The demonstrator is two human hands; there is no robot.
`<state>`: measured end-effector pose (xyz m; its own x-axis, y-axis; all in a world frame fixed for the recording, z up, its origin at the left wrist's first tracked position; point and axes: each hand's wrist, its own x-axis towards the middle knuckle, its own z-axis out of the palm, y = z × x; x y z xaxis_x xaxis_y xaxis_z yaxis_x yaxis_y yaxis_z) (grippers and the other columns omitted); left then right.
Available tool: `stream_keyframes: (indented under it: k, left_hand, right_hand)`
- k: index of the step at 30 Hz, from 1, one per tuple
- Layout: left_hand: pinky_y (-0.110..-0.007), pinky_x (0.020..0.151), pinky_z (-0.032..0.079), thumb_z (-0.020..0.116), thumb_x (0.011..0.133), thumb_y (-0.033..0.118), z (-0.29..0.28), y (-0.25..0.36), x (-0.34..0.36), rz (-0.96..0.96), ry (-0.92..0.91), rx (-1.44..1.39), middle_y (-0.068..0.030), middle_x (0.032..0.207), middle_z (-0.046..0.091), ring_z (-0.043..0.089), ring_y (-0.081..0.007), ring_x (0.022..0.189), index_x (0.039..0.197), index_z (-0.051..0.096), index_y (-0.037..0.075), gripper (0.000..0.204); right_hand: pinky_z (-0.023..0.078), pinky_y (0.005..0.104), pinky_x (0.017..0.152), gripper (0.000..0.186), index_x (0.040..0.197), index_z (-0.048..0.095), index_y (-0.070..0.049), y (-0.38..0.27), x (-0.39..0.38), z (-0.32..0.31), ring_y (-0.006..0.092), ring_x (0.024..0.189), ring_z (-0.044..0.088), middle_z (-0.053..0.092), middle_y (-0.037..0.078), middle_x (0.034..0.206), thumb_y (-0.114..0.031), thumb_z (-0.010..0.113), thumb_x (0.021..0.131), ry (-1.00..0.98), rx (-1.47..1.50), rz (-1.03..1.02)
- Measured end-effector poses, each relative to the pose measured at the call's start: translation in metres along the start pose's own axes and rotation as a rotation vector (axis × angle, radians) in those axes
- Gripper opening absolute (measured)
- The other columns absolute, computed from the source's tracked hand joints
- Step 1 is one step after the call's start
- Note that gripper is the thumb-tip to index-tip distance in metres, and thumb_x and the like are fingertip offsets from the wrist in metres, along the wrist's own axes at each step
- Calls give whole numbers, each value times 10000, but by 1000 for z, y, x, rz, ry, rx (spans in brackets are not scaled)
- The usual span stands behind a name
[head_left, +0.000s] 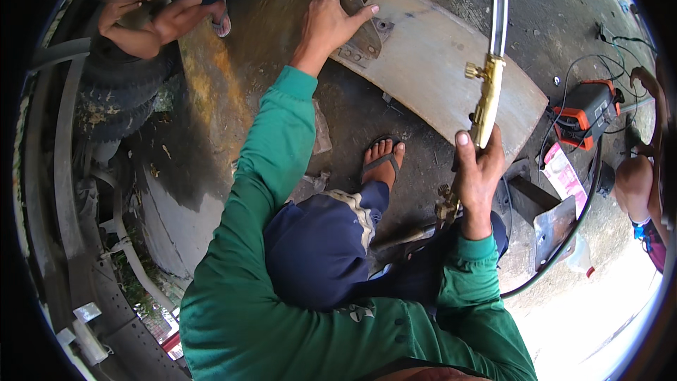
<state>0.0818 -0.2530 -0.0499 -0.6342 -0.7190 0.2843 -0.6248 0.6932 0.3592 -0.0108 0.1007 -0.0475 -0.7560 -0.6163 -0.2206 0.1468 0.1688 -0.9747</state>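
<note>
My left hand [330, 27] reaches to the far end of a large flat metal plate [451, 56]. Its thumb and fingers grip the edge of a metal bracket [363, 32] with holes in it, which stands at the plate's left end. In my right hand [481, 173] is a brass cutting torch [486, 99], held by its handle over the plate's right part. Its long tubes point away from me, and a small bright spot shows beside its head at the top rim. The fingers behind the handle are partly hidden.
An orange and black machine [587, 114] with cables stands at the right, near a steel beam piece [539, 204] and a dark hose [578, 229]. Other people are at the upper left and right edge. A tyre [120, 92] lies left; my sandalled foot [383, 162] is before the plate.
</note>
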Motion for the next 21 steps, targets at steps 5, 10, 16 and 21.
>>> stream_keyframes:
  k: [5,10,16,21]
  left_hand:
    - [-422,754,558,916,724,495,-11,-5,-2,114,38,-128,-157,1095,710,672,-268,780,1380,608,98,827]
    - [-382,684,561,933,707,487,-10,-17,-8,233,107,-93,-145,1082,704,656,-218,705,1373,623,120,821]
    - [-380,653,556,944,689,490,-19,-9,-13,149,16,-144,-138,1063,694,656,-213,679,1378,621,148,834]
    - [-446,788,570,932,675,537,-23,-14,-16,98,-1,-149,-155,1032,688,676,-311,892,1376,621,135,866]
  right_hand:
    - [415,237,640,619,1284,558,61,4,2,-2,81,745,497,543,0,874,-374,803,919,21,44,22]
    - [385,222,581,610,1311,540,55,8,12,6,63,680,493,561,-3,844,-355,788,934,-3,70,34]
    - [378,211,569,650,1337,523,69,17,17,19,60,657,496,568,6,840,-369,778,930,-31,85,23]
    - [378,207,557,657,1353,503,85,15,14,26,62,651,503,571,14,837,-354,763,940,-53,115,18]
